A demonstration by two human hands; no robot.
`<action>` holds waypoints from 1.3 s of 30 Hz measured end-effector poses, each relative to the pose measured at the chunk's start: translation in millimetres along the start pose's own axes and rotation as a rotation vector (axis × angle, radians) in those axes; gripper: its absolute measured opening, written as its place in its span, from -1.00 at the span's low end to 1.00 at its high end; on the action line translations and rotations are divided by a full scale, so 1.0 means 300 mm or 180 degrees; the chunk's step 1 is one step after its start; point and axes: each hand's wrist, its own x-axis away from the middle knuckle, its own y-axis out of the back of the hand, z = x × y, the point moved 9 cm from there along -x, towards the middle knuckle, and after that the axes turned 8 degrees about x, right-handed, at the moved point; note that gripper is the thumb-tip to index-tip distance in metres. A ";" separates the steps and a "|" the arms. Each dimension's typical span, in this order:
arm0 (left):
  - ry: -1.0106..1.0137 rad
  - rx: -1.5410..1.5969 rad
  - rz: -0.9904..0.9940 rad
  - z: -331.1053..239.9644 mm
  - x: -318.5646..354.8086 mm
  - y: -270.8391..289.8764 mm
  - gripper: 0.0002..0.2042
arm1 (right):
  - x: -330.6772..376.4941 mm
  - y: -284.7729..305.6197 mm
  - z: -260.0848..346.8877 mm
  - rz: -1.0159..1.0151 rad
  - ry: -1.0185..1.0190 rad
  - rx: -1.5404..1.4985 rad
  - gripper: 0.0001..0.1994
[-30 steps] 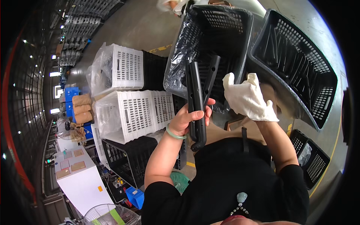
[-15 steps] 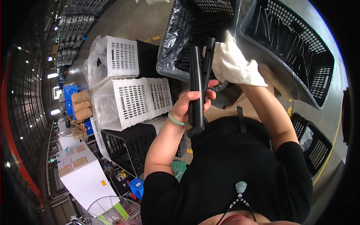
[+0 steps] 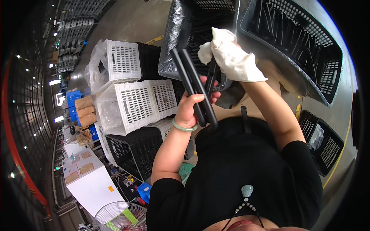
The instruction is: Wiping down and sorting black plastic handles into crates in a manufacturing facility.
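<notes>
Head view: I see my left hand (image 3: 191, 109) just below centre, clenched around a long black curved part (image 3: 194, 90), a pair of flat dark bars that run from about 11 o'clock down to 5 o'clock through the fist. A pale green bangle (image 3: 184, 126) sits on that wrist. My right hand (image 3: 235, 61), toward 1 o'clock, wears a white glove and is closed on a white cloth (image 3: 216, 42), bunched and pressed against the upper end of the black part where it meets a thinner dark piece; I can't tell exactly how the fingers sit under the cloth.

Behind the part, at 12 o'clock, stands a black crate lined with clear plastic film (image 3: 181, 34). At 2 o'clock a large black slotted basket (image 3: 308, 50) tilts toward me. At 9 to 10 o'clock white slotted crates (image 3: 135, 100) are stacked, some bagged in clear plastic, with black crates (image 3: 135, 154) below them at 7 o'clock. A smaller black basket (image 3: 323, 142) lies at 4 o'clock, and a fan (image 3: 119, 217) at 7 o'clock by the rim.
</notes>
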 end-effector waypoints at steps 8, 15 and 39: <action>-0.0442 0.1145 0.0095 -0.141 0.038 0.102 -0.88 | 0.043 0.065 -0.110 -0.0680 0.0703 0.1334 -0.55; -0.0462 -0.0569 -0.0544 -0.186 0.108 0.144 -0.86 | 0.043 0.105 -0.155 -0.0850 0.0073 0.0414 -0.42; -0.1475 0.0828 -0.0073 -0.202 0.001 0.041 -0.61 | 0.138 -0.013 -0.103 -0.0444 -0.0998 0.2003 -0.41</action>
